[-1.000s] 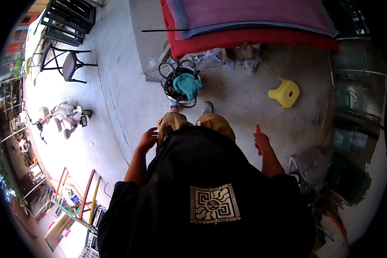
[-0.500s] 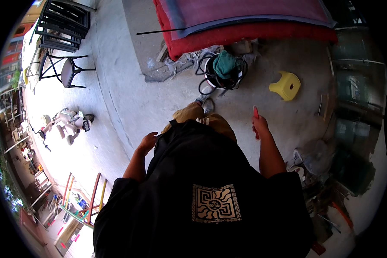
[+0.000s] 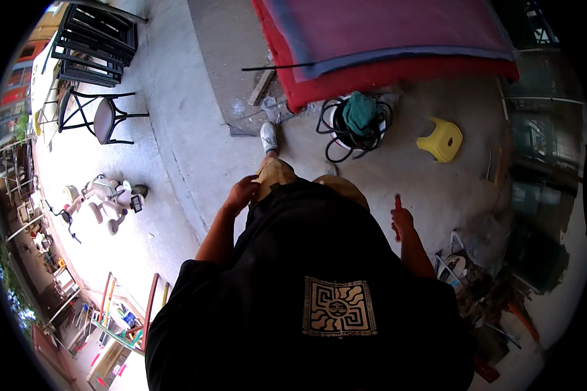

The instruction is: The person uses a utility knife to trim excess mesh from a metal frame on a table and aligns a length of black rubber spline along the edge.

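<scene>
My right hand, out to the side of my body, is closed around a slim red hand tool. The tool points forward; its exact kind is too small to make out. Beside my left thigh, my left hand is loosely bent with fingers apart and nothing visible in it. It is nearest to my tan trousers. My left shoe is forward on the concrete floor. Ahead stands a white bucket with a dark hose coiled over it and a green cloth on top.
A table-like stack with a red padded edge and translucent sheeting stands ahead. A yellow stool is at right. Leftward are a chair, stacked black frames and a scooter-like vehicle. Clutter lies at lower right.
My left foot has stepped forward and the bucket and stool now appear farther right. My left hand has swung forward; my right hand has drawn back, still holding the red tool.
</scene>
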The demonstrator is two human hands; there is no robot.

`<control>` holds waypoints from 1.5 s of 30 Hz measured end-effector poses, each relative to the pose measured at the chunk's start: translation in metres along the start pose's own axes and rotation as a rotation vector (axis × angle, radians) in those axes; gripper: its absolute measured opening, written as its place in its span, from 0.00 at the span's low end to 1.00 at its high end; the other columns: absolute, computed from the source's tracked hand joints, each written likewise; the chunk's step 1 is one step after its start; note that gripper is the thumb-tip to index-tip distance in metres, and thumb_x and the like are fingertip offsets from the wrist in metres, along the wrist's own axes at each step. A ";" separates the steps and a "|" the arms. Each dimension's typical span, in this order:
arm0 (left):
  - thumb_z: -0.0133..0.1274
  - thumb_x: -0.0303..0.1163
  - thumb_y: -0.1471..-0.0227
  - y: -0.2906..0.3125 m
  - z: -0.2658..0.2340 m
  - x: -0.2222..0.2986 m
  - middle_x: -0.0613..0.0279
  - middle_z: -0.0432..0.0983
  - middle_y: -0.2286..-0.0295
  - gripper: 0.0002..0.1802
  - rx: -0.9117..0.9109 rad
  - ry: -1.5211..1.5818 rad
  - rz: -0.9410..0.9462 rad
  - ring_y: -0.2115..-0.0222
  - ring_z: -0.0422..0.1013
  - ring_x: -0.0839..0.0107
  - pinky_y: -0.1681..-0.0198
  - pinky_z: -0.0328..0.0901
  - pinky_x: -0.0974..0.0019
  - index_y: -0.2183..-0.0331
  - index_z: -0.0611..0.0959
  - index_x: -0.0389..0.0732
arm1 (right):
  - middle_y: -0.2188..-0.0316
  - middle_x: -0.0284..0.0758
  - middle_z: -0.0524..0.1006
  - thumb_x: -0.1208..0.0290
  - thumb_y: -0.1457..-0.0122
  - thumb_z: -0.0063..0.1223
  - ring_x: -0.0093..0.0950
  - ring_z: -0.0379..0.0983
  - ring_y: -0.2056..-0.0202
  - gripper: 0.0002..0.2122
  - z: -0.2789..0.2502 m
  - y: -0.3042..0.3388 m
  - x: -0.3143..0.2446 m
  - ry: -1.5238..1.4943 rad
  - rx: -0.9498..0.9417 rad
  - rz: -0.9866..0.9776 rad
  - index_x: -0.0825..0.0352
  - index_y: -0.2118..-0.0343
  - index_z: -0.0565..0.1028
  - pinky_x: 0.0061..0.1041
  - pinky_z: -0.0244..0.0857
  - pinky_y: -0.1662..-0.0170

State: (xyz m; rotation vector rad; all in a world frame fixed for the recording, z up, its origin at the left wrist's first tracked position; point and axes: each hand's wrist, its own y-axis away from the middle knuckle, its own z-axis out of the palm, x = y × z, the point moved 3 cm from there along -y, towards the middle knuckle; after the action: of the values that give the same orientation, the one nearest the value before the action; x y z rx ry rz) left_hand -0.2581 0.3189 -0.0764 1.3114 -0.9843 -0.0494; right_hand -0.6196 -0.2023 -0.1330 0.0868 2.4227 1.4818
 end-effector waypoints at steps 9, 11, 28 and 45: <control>0.53 0.33 0.36 -0.055 -0.230 -0.106 0.60 0.83 0.54 0.26 0.025 -0.135 -0.174 0.53 0.78 0.65 0.49 0.72 0.56 0.37 0.76 0.42 | 0.70 0.39 0.82 0.63 0.31 0.52 0.34 0.80 0.74 0.12 0.076 0.024 -0.184 -0.159 0.282 -0.232 0.68 0.56 0.77 0.37 0.72 0.71; 0.52 0.34 0.36 -0.075 -0.255 -0.062 0.58 0.83 0.52 0.27 0.139 0.094 -0.265 0.53 0.79 0.62 0.48 0.72 0.55 0.37 0.76 0.42 | 0.69 0.37 0.80 0.65 0.31 0.53 0.32 0.78 0.74 0.11 0.075 0.029 -0.222 -0.065 0.474 -0.361 0.68 0.56 0.76 0.34 0.71 0.71; 0.51 0.37 0.31 -0.150 -0.300 0.159 0.58 0.83 0.51 0.25 0.110 -0.014 0.042 0.53 0.78 0.66 0.49 0.71 0.59 0.37 0.76 0.40 | 0.60 0.33 0.81 0.70 0.31 0.55 0.22 0.73 0.70 0.16 0.145 0.101 -0.450 -0.472 0.354 -0.603 0.68 0.43 0.77 0.25 0.69 0.67; 0.54 0.34 0.39 -0.134 -0.274 0.157 0.54 0.84 0.56 0.26 0.161 -0.139 -0.110 0.58 0.79 0.66 0.56 0.73 0.62 0.41 0.81 0.36 | 0.61 0.31 0.79 0.72 0.35 0.56 0.19 0.71 0.72 0.16 0.153 0.055 -0.448 -0.497 0.294 -0.551 0.68 0.45 0.77 0.22 0.68 0.69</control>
State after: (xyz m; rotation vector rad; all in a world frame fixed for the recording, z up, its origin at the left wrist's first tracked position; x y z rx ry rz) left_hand 0.0743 0.4044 -0.0766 1.5258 -1.0500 -0.1493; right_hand -0.1551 -0.1369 -0.0500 -0.1273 2.0106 0.7503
